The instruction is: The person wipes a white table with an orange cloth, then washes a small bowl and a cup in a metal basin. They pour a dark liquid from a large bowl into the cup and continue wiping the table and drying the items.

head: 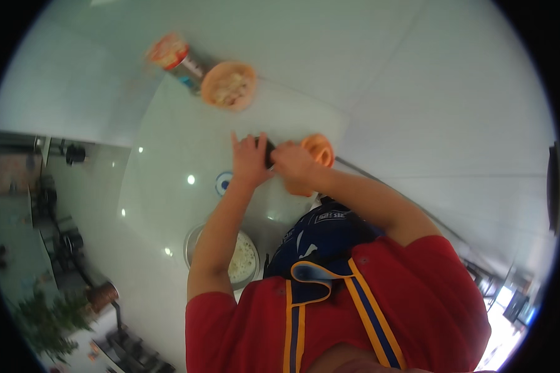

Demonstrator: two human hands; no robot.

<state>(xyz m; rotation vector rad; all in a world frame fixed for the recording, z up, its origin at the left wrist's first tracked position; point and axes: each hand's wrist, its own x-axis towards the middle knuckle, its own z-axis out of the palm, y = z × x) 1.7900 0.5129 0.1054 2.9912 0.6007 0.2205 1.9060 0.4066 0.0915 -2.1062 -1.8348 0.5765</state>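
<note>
My left hand (251,161) rests with spread fingers around a small dark object (269,148), which is mostly covered and too blurred to name. From the other side my right hand (291,160) grips the same object with curled fingers. Just behind the right hand an orange container (321,148) shows its hollow inside; more orange appears below the wrist. Close to my left wrist lies a round blue and white item (223,183), perhaps a lid. Under my left forearm stands a metal pot (186,249) of pale, frothy liquid (242,261).
Farther back on the glossy pale table (168,154) are an orange bowl (209,88) of pale food pieces and a canister (182,60) with a red and white top. A tiled wall (429,102) borders the right. Chairs (72,242) and a potted plant (51,317) stand at left.
</note>
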